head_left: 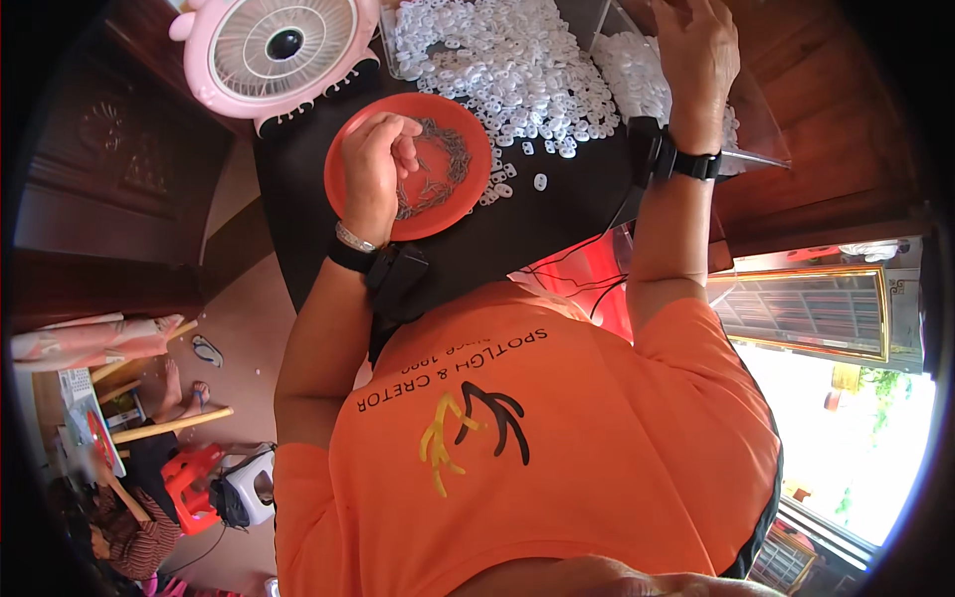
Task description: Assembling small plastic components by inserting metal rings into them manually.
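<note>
- Plate (478, 174) under left hand (375, 149), grey bits (455, 159) beside; curled, can't tell from my end if pinching any.
- Right hand (701, 50) cropped, can't tell.
- Picking step, I'd guess; calls for finesse.

- Black tabletop (572, 189), lit by daylight.
- Left of the tabletop: dark carved wooden panelling (109, 149).
- Lower left of the tabletop: pinkish floor (244, 368), red plastic seat (194, 462), white plastic seat (251, 474).
- Right of the tabletop: reddish-brown wooden surface (806, 199).
- Lower right of the tabletop: gold-framed lattice panel (806, 310), glaring bright opening (846, 438).
</note>
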Motion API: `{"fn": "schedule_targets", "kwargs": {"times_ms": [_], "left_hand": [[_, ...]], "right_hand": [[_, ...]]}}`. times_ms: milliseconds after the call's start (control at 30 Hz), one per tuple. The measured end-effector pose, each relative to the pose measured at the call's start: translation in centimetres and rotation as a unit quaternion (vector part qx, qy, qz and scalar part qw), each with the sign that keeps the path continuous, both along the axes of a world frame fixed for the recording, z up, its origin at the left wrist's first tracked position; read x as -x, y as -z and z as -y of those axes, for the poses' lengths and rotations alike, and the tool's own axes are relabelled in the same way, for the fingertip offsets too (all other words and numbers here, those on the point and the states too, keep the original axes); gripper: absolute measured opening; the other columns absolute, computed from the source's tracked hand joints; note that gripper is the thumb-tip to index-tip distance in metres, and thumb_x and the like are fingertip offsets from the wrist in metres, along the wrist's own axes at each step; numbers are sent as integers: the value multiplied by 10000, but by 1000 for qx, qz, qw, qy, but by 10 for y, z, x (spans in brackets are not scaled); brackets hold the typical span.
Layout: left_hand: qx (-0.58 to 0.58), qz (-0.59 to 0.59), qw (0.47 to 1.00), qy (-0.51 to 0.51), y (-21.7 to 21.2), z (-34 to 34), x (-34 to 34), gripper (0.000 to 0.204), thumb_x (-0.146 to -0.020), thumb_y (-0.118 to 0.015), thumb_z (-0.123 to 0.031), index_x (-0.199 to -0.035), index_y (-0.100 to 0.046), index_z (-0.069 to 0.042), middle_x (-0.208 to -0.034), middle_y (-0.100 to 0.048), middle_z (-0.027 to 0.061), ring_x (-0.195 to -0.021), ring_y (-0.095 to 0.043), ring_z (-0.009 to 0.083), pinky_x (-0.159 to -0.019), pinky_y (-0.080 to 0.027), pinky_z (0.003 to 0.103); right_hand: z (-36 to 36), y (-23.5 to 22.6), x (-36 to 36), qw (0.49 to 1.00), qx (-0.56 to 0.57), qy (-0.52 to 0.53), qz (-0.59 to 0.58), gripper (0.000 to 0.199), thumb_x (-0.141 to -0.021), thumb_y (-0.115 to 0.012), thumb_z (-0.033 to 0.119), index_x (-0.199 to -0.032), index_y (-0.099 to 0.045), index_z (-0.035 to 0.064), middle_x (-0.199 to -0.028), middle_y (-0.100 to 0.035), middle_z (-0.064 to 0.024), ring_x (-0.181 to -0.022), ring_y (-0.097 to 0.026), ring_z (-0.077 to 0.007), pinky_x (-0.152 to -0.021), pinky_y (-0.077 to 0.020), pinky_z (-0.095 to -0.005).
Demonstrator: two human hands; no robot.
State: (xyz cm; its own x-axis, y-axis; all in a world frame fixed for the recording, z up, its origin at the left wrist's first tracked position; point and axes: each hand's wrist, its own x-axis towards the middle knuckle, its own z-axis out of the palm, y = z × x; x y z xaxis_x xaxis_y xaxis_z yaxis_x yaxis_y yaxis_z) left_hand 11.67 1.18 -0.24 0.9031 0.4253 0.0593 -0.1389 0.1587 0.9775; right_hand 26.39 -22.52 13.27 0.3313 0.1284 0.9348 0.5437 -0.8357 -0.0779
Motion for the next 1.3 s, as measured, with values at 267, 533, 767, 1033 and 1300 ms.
{"fn": "schedule_targets", "kwargs": {"times_ms": [267, 533, 767, 1033, 1300], "left_hand": [[-2, -7, 1000, -3, 2, -4, 1, 267, -871, -458, -210, -772, -612, -16, -611, -522, 1, -511, -484, 85, -462, -338, 199], [10, 8, 1000, -18, 0, -5, 0, 240, -843, -479, -188, -724, -615, -30, -581, -529, -10, -491, -486, 74, -447, -332, 198], [12, 20, 999, -48, 2, -13, -1, 249, -840, -480, -196, -731, -617, -20, -578, -524, -7, -487, -483, 85, -463, -340, 211], [7, 12, 999, -37, 3, -12, -2, 243, -841, -488, -197, -742, -616, -17, -590, -534, 0, -492, -496, 92, -467, -351, 209], [25, -50, 998, -41, 9, -17, -6, 190, -823, -517, -186, -805, -615, -25, -711, -602, 35, -587, -565, 126, -523, -395, 234]], "right_hand": [[-30, 91, -8, 865, 190, -302, -352, 162, -788, -640, 193, -889, -669, 71, -860, -648, -98, -822, -628, -239, -729, -484, -330], [-45, 106, 18, 788, 249, -357, -436, 185, -762, -637, 202, -873, -665, 57, -811, -633, -107, -779, -612, -256, -703, -476, -338], [-77, 118, 44, 800, 361, -377, -296, 187, -728, -653, 219, -869, -671, 97, -829, -602, -68, -807, -575, -257, -716, -478, -359], [-103, 130, 50, 836, 271, -399, -263, 188, -793, -624, 253, -900, -640, 98, -879, -605, -88, -775, -602, -300, -668, -491, -388], [-44, 99, 45, 781, 302, -379, -394, 136, -771, -638, 180, -842, -643, 64, -751, -608, -86, -695, -602, -243, -633, -475, -335]]}}
